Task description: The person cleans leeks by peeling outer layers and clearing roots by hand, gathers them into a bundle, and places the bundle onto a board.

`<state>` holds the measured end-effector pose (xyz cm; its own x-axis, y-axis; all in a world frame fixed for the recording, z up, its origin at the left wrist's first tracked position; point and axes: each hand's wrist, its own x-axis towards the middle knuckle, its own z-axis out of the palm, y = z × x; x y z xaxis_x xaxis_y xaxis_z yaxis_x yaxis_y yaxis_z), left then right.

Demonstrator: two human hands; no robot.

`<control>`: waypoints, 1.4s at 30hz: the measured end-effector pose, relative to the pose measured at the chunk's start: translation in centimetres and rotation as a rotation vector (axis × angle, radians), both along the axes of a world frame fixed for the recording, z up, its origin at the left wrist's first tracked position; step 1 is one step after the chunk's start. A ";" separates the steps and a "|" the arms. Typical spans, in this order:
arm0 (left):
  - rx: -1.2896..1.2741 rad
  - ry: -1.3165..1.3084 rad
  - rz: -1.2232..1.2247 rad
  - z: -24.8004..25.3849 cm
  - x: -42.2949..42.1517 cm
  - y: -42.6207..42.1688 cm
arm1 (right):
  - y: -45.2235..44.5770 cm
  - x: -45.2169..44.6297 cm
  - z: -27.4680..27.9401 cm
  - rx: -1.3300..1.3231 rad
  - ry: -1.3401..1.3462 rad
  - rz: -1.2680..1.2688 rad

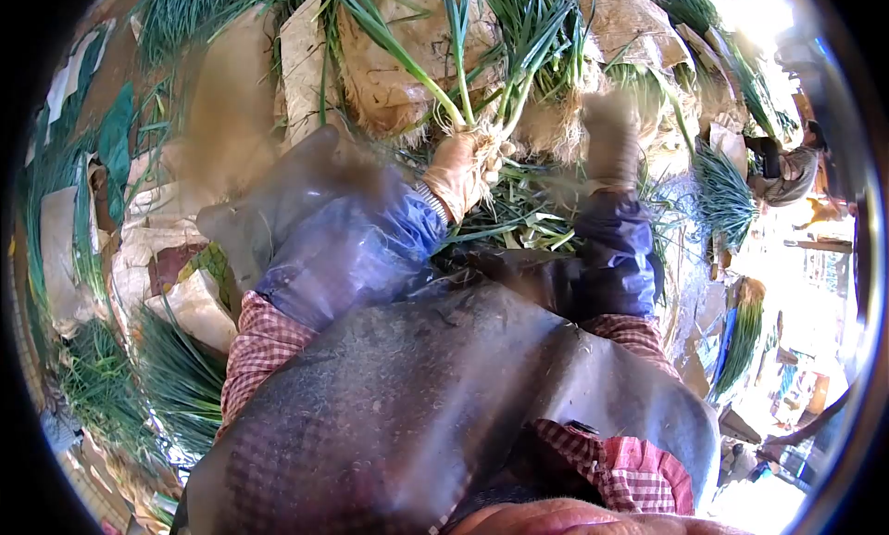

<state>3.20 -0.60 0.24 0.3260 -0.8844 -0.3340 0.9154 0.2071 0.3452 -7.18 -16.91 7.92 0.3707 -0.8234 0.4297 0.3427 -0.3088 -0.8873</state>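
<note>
My left hand (454, 176), in a tan glove, is closed around the root ends of a few green onions (461, 76). Their pale roots stick out by the fingers, and the green leaves fan away from me. To the right, my right hand (611, 138), also gloved, reaches forward beside a pile of rooted green onions (556, 118). A blurry smear covers its fingers, so their grip is hidden. Loose leaves and trimmings (519, 211) lie between my two forearms, just beyond my dark apron (389, 387).
Brown sacking (421, 62) covers bundles ahead. More green onion bundles lie at the left (176, 377) and right (727, 197). A person (792, 176) is bent down at the far right, near bright light.
</note>
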 end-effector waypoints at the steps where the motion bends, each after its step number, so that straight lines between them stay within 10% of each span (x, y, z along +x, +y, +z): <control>1: -0.065 0.062 -0.066 0.0 0.1 0.1 | 0.8 0.3 -1.4 0.134 0.066 0.140; 5: 0.146 -0.055 -0.064 1.0 -1.1 -0.2 | 4.0 2.0 -5.1 0.688 0.327 0.710; 9: 0.294 -0.336 0.138 0.2 -2.1 -0.2 | 3.7 3.1 -4.9 0.414 0.647 0.423; 13: 0.298 -0.500 0.105 0.2 -2.1 -0.1 | 5.4 2.5 -3.6 0.288 0.538 0.429; 15: 0.289 -0.412 0.063 0.6 -2.0 0.0 | 4.1 2.5 -3.9 0.652 0.251 0.597; 21: 0.338 -0.521 0.114 -0.6 -2.4 -0.5 | 3.5 2.9 -4.7 0.316 0.407 0.294; 25: 0.133 -0.075 0.098 0.8 -1.4 1.3 | 5.1 2.0 -2.5 0.207 0.507 0.391; 37: 0.041 -0.158 0.202 1.1 -0.4 2.0 | 6.1 -2.6 0.2 0.224 0.824 0.727; 41: 0.041 0.133 0.185 1.7 1.4 2.1 | 1.7 -4.0 -5.3 -0.603 1.071 0.987; 42: 0.010 0.122 0.168 1.9 1.1 2.3 | 0.2 -3.5 -7.4 -0.355 0.877 0.849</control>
